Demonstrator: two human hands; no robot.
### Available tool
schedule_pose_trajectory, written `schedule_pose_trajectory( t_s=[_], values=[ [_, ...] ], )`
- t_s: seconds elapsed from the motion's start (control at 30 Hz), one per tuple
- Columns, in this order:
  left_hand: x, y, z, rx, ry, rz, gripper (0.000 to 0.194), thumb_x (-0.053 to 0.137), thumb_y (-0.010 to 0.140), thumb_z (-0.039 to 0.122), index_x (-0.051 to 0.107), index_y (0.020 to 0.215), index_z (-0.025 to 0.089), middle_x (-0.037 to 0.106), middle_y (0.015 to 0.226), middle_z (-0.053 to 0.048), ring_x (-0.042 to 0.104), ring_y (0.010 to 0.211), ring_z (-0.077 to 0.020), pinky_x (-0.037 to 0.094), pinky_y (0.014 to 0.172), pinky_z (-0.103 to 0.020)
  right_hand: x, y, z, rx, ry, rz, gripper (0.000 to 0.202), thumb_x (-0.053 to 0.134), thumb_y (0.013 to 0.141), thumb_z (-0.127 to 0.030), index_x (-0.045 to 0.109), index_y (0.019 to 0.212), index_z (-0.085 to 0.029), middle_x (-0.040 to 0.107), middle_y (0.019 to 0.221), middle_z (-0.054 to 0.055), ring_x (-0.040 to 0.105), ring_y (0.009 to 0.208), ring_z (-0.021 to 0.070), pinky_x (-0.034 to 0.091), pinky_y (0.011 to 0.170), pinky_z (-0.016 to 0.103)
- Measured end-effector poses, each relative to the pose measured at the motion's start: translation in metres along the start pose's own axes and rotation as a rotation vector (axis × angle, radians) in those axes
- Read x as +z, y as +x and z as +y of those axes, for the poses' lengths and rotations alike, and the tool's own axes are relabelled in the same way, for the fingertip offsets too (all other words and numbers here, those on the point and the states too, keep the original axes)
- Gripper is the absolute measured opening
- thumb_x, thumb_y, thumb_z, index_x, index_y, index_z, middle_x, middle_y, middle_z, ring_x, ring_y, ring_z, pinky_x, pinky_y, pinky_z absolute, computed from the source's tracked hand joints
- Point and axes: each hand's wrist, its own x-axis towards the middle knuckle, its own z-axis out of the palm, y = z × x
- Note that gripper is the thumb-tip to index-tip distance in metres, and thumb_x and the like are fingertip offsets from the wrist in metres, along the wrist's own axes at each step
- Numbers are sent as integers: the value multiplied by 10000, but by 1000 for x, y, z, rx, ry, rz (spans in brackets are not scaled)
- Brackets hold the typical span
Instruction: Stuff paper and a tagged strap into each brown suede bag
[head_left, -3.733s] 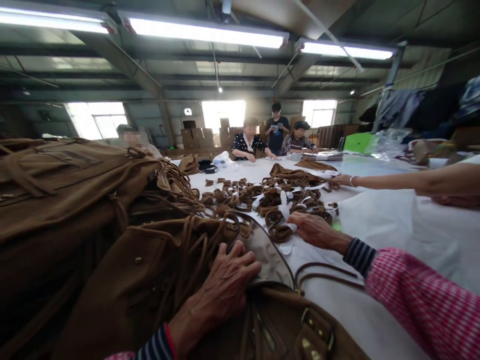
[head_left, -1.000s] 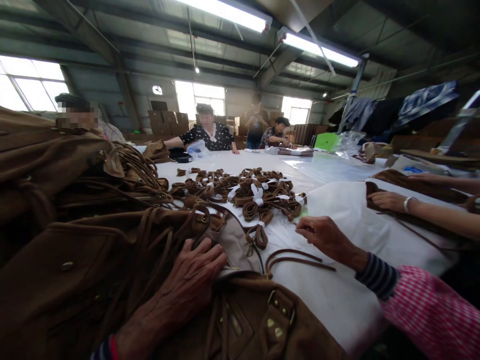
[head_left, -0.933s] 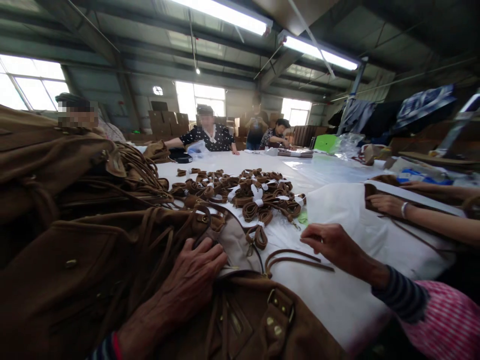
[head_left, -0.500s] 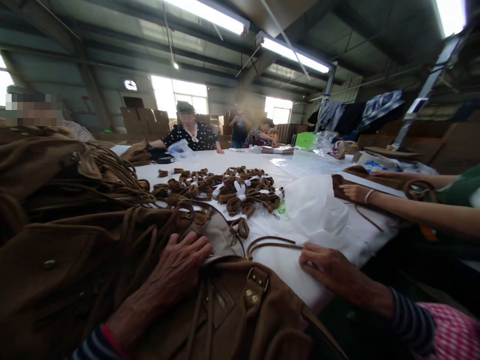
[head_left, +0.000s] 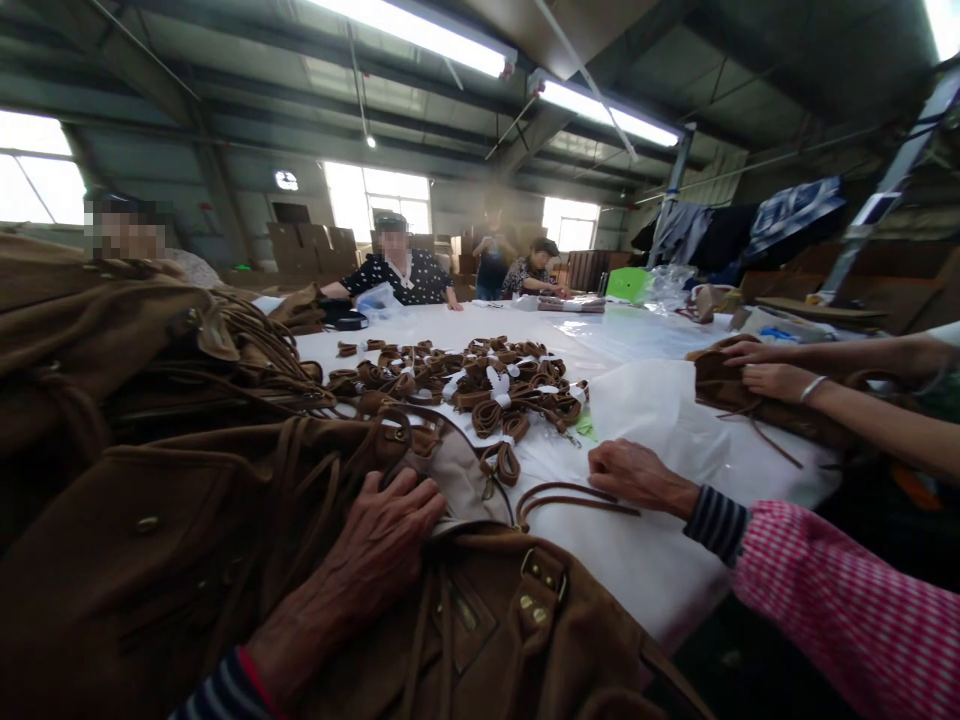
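Note:
My left hand (head_left: 394, 530) is closed on the rim of a brown bag (head_left: 495, 590) whose pale lining (head_left: 457, 460) shows at the opening. My right hand (head_left: 634, 472) is beyond the bag, over the white table, with its fingers curled together; anything in them is too small to make out. It is just above the loose ends of brown cords (head_left: 570, 492) that come from the bag. A heap of coiled brown straps (head_left: 491, 385) with white wraps lies on the table past the bag.
More brown bags (head_left: 150, 340) are piled at the left. White sheeting (head_left: 645, 410) lies right of the straps. At the right a person's hands (head_left: 776, 380) hold another brown bag (head_left: 720, 380). Several people are around the white table (head_left: 480, 322).
My right hand has moved forward off the cord ends towards the white sheeting. The person's hands at the right have come together on their bag. The view has turned slightly left.

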Motion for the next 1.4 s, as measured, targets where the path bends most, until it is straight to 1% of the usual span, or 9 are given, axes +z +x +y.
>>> schedule_pose_trajectory(
  t_s=[0.1,0.23,0.33,0.53,0.77,0.87,1.03,1.23,1.4],
  values=[
    [2,-2,1,-1,-6,-6,422,535,784,21,638,1126,246,641,1133,-50,518,1084,-250,324,1022,-483,1,-5,11,-1,154,38,196,565,842,-246,635,672,-178,654,693,36,582,655,165,365,624,274],
    [-4,3,6,-23,-53,-64,319,525,802,36,633,1037,223,653,1075,-50,526,1048,-263,332,987,-521,-9,-12,10,32,499,115,277,570,879,-402,627,721,-182,557,575,-16,530,541,150,360,560,270],
    [-10,4,9,-32,-77,-91,295,507,814,36,620,1007,228,657,1048,-40,526,1047,-267,325,982,-536,-17,-10,-15,-46,651,68,228,576,880,-378,619,765,-186,543,589,-34,510,511,131,359,536,254],
    [-22,0,13,-50,-78,-131,273,507,833,46,614,1009,225,677,1045,-21,524,1040,-258,328,953,-509,-21,12,-81,-382,532,56,125,587,866,-211,617,748,-186,556,668,-33,502,638,118,333,616,239],
    [-29,0,11,-66,-42,-163,397,524,749,1,637,1051,232,712,1075,-7,517,1038,-263,330,883,-480,-10,42,-125,-490,519,5,129,611,822,-131,593,704,-182,501,615,-46,457,597,101,267,594,245],
    [-32,1,11,-77,-40,-176,411,533,749,-4,649,1064,233,723,1111,-15,520,1041,-266,336,854,-460,-8,48,-129,-520,482,15,140,596,814,-98,589,701,-180,461,603,-46,420,587,102,243,588,253],
    [-33,0,14,-46,-53,-175,388,536,820,15,656,1093,262,716,1125,7,522,1018,-244,329,863,-462,-5,49,-115,-544,571,-71,146,558,845,-70,632,793,-185,505,640,-47,453,609,101,283,604,231],
    [-39,-2,26,-115,-108,-244,404,595,856,135,611,1212,323,646,1237,7,475,1175,-259,286,1042,-533,0,21,-115,-564,693,-169,127,556,855,-94,622,812,-194,571,685,-52,516,655,101,333,637,221],
    [-45,5,34,-167,-41,-335,342,636,786,188,633,1117,277,638,1167,-31,489,1136,-293,347,1013,-571,3,6,-131,-569,827,-215,143,557,818,-77,642,791,-188,585,683,-58,527,654,94,343,626,219]
  ],
)
